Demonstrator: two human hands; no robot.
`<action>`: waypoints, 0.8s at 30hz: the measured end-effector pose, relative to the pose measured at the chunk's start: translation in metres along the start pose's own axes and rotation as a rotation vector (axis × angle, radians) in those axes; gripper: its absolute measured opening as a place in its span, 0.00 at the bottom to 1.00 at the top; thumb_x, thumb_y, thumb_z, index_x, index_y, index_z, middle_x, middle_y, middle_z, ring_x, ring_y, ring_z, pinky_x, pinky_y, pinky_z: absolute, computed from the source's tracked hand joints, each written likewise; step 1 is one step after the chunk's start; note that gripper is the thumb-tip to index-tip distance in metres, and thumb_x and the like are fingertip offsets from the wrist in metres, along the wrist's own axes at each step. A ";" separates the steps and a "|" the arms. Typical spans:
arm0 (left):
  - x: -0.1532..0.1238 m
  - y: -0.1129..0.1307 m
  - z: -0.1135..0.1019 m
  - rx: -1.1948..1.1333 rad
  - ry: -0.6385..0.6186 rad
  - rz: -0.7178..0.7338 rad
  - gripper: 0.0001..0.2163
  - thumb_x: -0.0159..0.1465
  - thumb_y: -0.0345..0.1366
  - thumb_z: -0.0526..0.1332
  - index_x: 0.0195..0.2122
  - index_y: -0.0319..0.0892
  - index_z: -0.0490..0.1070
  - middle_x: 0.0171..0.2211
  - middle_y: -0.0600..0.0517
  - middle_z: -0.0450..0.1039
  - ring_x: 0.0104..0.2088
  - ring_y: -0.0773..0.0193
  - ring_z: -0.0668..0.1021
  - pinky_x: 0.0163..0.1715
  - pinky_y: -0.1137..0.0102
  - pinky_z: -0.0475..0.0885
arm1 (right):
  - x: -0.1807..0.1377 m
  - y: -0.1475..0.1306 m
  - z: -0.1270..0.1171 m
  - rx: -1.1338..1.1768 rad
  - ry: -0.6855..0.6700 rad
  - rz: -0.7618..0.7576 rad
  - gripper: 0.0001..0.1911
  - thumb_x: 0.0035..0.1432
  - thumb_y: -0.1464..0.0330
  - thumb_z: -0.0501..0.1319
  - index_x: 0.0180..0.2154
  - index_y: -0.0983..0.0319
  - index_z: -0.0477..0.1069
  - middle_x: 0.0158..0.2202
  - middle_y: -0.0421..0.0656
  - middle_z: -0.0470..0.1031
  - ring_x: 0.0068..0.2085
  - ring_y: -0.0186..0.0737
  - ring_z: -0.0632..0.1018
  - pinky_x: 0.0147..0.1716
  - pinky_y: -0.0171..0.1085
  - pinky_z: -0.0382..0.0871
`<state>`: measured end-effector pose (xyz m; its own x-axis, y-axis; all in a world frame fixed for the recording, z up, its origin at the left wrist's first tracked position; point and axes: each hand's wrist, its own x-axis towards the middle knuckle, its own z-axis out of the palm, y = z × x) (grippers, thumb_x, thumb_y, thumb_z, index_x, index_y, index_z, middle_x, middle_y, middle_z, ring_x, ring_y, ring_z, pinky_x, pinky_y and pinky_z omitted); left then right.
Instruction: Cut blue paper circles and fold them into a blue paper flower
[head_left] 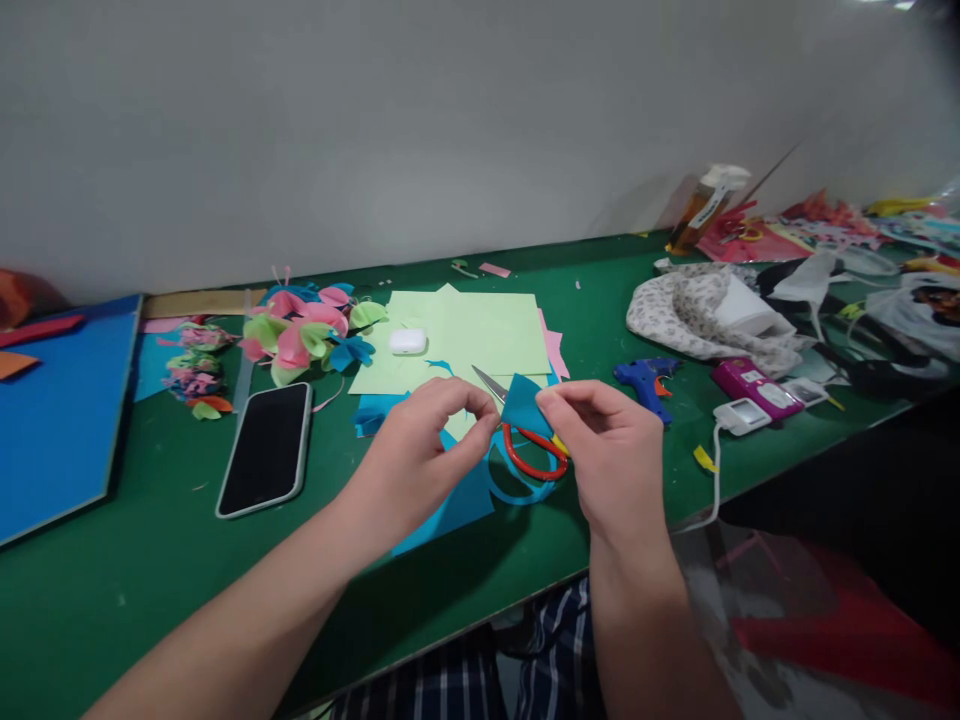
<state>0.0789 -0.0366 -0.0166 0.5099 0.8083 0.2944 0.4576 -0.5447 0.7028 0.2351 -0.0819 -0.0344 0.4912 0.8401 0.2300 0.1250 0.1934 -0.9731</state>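
The 2 hands are close together over the scissors (531, 452). The right hand (604, 450) pinches a blue paper piece (523, 405) just above them. The left hand (427, 445) curls at the paper's other edge; I cannot tell whether it grips. A phone (266, 447) lies well left of the scissors.

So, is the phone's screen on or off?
Off: the phone, face up on the green table, shows a black screen, left of the left hand; the right hand pinches blue paper.
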 end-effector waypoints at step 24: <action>-0.002 0.002 0.004 -0.344 0.184 -0.139 0.04 0.62 0.37 0.60 0.32 0.44 0.69 0.31 0.54 0.72 0.31 0.67 0.73 0.33 0.72 0.68 | -0.006 -0.002 0.007 -0.056 -0.132 -0.082 0.05 0.53 0.68 0.64 0.25 0.59 0.74 0.23 0.36 0.74 0.26 0.32 0.72 0.27 0.33 0.68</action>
<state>0.0819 -0.0402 -0.0185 0.3069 0.9125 0.2703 0.2273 -0.3461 0.9102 0.2261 -0.0838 -0.0335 0.3605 0.8825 0.3021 0.2094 0.2391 -0.9482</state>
